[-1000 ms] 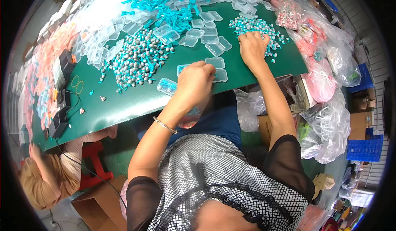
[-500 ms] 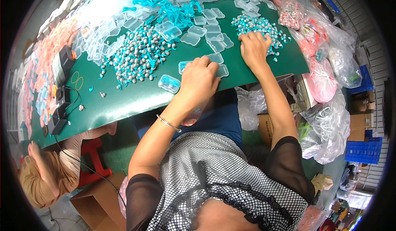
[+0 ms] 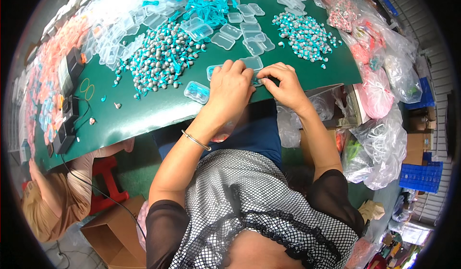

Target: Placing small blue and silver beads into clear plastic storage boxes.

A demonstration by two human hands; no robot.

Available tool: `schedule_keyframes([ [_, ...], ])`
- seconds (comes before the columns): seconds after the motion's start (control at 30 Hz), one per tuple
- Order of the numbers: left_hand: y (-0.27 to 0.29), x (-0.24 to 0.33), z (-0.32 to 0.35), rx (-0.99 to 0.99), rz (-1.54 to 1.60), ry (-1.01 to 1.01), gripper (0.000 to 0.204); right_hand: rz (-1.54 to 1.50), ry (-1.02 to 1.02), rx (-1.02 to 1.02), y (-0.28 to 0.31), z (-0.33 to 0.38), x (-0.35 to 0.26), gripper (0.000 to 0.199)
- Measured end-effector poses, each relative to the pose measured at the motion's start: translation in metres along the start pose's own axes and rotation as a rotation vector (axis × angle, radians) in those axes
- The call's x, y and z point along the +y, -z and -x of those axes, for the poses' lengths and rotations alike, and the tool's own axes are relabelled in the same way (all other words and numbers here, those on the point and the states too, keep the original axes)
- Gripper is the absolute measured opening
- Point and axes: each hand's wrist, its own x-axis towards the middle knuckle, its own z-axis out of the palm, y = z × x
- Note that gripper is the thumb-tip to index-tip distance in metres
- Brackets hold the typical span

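Note:
My left hand (image 3: 230, 85) is curled over the near part of the green table, its fingers against an open clear plastic box (image 3: 252, 63) that it partly hides. My right hand (image 3: 284, 84) has come up to the same box, thumb and forefinger pinched at its near side; what they hold is too small to make out. Beside my left hand lies a closed clear box (image 3: 197, 92) with turquoise pieces inside, and another filled box (image 3: 211, 71) shows just behind the hand. A pile of small grey and turquoise pieces (image 3: 307, 36) lies beyond my right hand.
A larger pile of grey-turquoise pieces (image 3: 161, 60) lies left, with empty clear boxes (image 3: 230, 31) and turquoise cords (image 3: 206, 10) behind. Black devices (image 3: 67, 113) and peach-coloured pieces (image 3: 55, 58) are farther left. Bulging plastic bags (image 3: 374, 91) stand right. A person (image 3: 57, 202) sits at lower left.
My right hand has moved from the right-hand pile toward me and left, to the open box by my left hand. The left hand has hardly moved.

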Motion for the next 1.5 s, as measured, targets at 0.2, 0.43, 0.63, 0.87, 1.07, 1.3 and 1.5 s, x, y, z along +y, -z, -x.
schedule_keyframes([
  [0.2, -0.001, -0.001, 0.001, -0.019, -0.023, 0.012, 0.035, 0.223, 0.136, -0.017, 0.007, -0.007, -0.006, 0.012],
  [0.43, 0.001, 0.001, 0.005, 0.0, -0.047, 0.007, 0.035, 0.193, 0.287, 0.173, -0.011, -0.11, 0.006, 0.013],
  [0.63, -0.006, 0.003, 0.006, 0.008, -0.062, 0.014, 0.034, 0.458, 0.329, 0.212, -0.068, -0.181, 0.016, 0.023],
  [0.87, -0.004, -0.001, 0.011, 0.018, -0.025, 0.02, 0.033, 0.573, 0.318, 0.203, -0.027, -0.151, 0.012, 0.024],
  [1.07, 0.001, -0.004, 0.011, 0.023, 0.026, 0.022, 0.036, 0.068, 0.156, 0.133, 0.014, -0.093, 0.021, 0.019],
  [1.3, -0.002, -0.004, 0.01, 0.023, 0.055, 0.025, 0.038, 0.049, 0.158, 0.161, 0.014, -0.05, 0.029, 0.024],
  [1.5, -0.002, -0.006, 0.011, 0.025, 0.04, 0.032, 0.038, 0.369, 0.272, 0.05, 0.007, -0.067, 0.017, 0.025],
])
